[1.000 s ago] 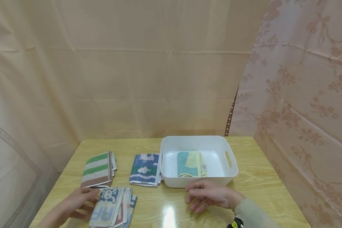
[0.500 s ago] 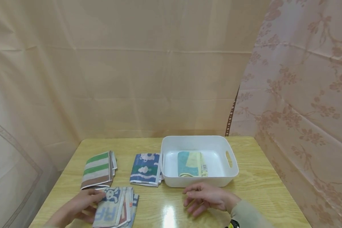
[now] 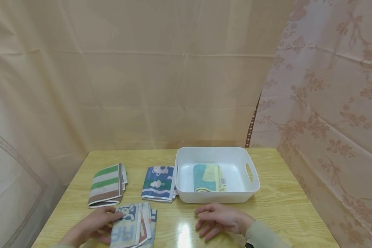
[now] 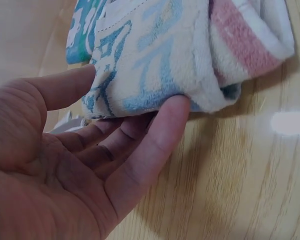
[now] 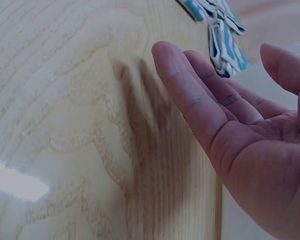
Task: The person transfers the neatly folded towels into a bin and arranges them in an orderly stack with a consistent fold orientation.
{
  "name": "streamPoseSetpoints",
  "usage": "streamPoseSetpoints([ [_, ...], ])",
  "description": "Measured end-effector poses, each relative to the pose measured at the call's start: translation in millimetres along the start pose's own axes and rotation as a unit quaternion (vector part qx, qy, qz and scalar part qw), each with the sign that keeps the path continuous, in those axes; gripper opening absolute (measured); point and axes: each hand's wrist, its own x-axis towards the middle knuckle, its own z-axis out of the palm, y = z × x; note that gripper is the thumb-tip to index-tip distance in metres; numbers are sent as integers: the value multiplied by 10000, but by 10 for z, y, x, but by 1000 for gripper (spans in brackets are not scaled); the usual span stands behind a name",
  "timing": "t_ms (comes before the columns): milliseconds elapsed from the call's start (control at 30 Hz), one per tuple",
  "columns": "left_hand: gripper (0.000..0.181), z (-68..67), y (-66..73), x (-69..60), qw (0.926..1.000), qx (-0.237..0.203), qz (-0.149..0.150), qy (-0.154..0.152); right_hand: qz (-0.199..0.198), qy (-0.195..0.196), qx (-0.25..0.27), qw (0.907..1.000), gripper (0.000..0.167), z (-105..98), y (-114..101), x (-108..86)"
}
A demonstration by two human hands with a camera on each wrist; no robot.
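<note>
My left hand [image 3: 94, 225] grips the left edge of a folded cream-and-blue towel [image 3: 127, 224] at the table's front left. In the left wrist view, the thumb lies against the top of this towel [image 4: 155, 55] and some fingers go beneath its edge, their tips hidden. My right hand [image 3: 221, 220] hovers over the table in front of the white bin, fingers loosely bent, nothing in it. The right wrist view shows its palm [image 5: 270, 155] and a shadow on the wood. A teal-and-yellow folded towel [image 3: 207, 177] lies inside the white bin [image 3: 218, 197].
Behind the left hand lies a green, white and brown striped towel [image 3: 106, 186]. A blue patterned towel [image 3: 158, 184] sits against the bin's left side. Everything rests on a wooden table [image 3: 285, 199], with a beige curtain [image 3: 161, 86] behind and a floral one [image 3: 334, 120] at right.
My left hand and the cream-and-blue towel have shifted to the right. The right hand has drifted slightly left and down. The bin and other towels stay put.
</note>
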Motion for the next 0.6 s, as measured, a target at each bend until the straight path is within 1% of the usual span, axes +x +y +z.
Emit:
streamPoseSetpoints([
  [100,39,49,10,12,9999,-70,85,-25,7,16,8,10000,49,19,9,13],
  [367,44,154,58,18,9991,-60,268,-337,-41,4,64,10000,51,74,19,47],
  [533,44,226,101,4,9987,-39,354,-367,-51,51,69,10000,52,114,24,77],
  [600,45,242,114,0,9981,-36,425,-449,-46,72,48,10000,52,124,27,92],
])
